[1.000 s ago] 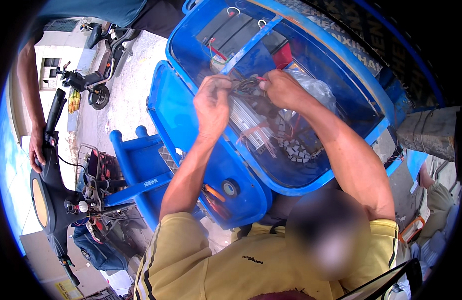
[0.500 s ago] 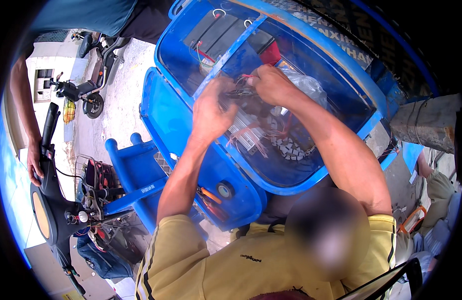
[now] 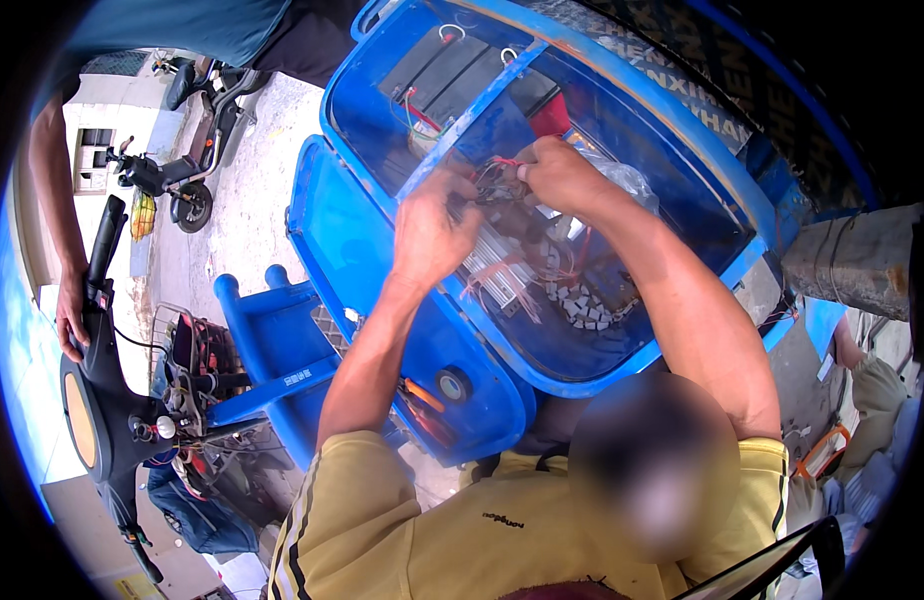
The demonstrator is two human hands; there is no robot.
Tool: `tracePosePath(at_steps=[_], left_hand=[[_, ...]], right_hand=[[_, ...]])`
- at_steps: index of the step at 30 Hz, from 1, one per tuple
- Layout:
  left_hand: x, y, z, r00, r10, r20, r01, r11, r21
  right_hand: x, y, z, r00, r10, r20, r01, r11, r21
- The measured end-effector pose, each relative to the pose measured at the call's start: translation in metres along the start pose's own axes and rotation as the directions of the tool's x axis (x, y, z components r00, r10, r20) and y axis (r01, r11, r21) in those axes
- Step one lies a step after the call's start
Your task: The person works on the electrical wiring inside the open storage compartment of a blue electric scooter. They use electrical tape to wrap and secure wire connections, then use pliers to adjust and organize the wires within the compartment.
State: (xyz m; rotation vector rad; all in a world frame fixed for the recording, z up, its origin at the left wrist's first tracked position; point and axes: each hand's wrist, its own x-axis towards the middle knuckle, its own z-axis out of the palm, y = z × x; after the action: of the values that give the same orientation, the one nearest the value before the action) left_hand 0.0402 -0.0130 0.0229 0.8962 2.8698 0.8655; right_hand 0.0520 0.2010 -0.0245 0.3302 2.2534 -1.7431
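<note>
From my end, I see the tangled wire bundle [image 3: 496,184] bridging the gap between both hands, inside the blue box [image 3: 542,355] and just below its crossbar [image 3: 472,115]. The right hand [image 3: 570,182] is nearest the red wire [image 3: 506,161], its grip pinched together on it from the right. The left hand [image 3: 434,228] meets the bundle's left side; blur means I cannot tell whether that grip is closed. The bundle runs roughly crosswise, above the finned metal unit [image 3: 500,272], whose long axis slants down rightward.
</note>
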Motion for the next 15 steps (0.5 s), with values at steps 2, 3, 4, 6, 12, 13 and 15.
tracePosePath(at_steps=[2, 3, 4, 6, 12, 13, 15], left_hand=[[0.000, 0.003, -0.002, 0.996, -0.078, 0.031, 0.077, 0.997, 0.009], [0.000, 0.003, -0.002, 0.994, -0.103, 0.027, 0.103, 0.995, 0.010], [0.000, 0.003, -0.002, 0.991, -0.129, 0.023, 0.129, 0.992, 0.011], [0.001, 0.006, -0.003, 0.983, -0.180, 0.025, 0.181, 0.982, -0.048], [0.001, -0.003, 0.001, 0.995, -0.102, -0.016, 0.100, 0.991, -0.087], [0.001, -0.005, 0.001, 0.996, -0.084, -0.013, 0.082, 0.993, -0.088], [0.001, 0.000, 0.001, 0.996, -0.088, -0.018, 0.086, 0.990, -0.111]], right_hand=[[-0.003, -0.005, -0.004, 0.998, 0.045, 0.047, -0.048, 0.997, 0.065], [-0.006, -0.010, -0.007, 0.997, 0.042, 0.063, -0.044, 0.998, 0.034], [-0.009, -0.015, -0.009, 0.996, 0.038, 0.079, -0.038, 0.999, 0.004], [-0.010, -0.015, -0.011, 0.997, 0.009, 0.074, -0.005, 0.998, -0.060], [-0.006, -0.006, -0.011, 0.997, -0.058, 0.049, 0.061, 0.997, -0.054], [-0.006, -0.007, -0.013, 0.997, -0.053, 0.062, 0.055, 0.998, -0.033], [-0.007, -0.005, -0.015, 0.997, -0.034, 0.074, 0.032, 0.999, 0.024]])
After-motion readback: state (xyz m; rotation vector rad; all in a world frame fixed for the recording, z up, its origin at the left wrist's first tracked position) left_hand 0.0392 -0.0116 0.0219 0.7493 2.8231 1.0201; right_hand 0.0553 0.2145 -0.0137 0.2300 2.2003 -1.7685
